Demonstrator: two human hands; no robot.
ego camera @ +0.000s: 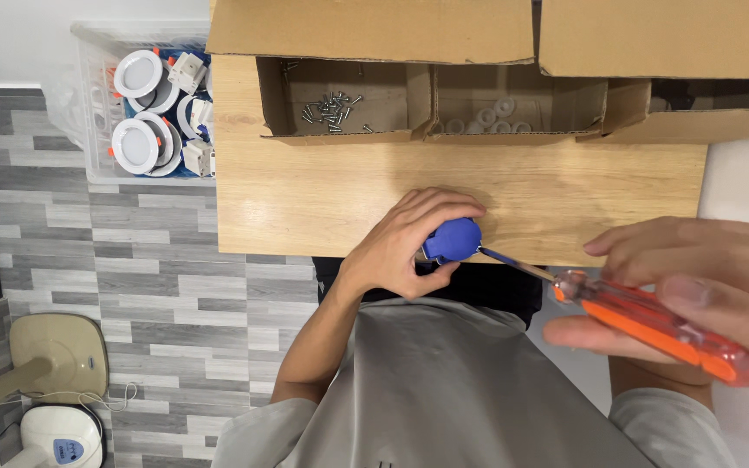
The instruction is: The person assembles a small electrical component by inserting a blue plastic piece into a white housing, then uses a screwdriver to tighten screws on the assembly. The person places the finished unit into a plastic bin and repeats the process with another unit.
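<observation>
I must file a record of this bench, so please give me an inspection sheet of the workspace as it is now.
Surface: wooden table, bare at the near edge.
Job's things: small blue part; orange-handled screwdriver with its tip at the part.
Clutter: open cardboard box holding loose screws in one compartment and white rings in the next.
Hands: left hand grips the blue part; right hand holds the screwdriver handle.
Cables: thin cord on the floor by a white device.
Surroundings: clear bin of round white lamps, grey plank floor.
</observation>
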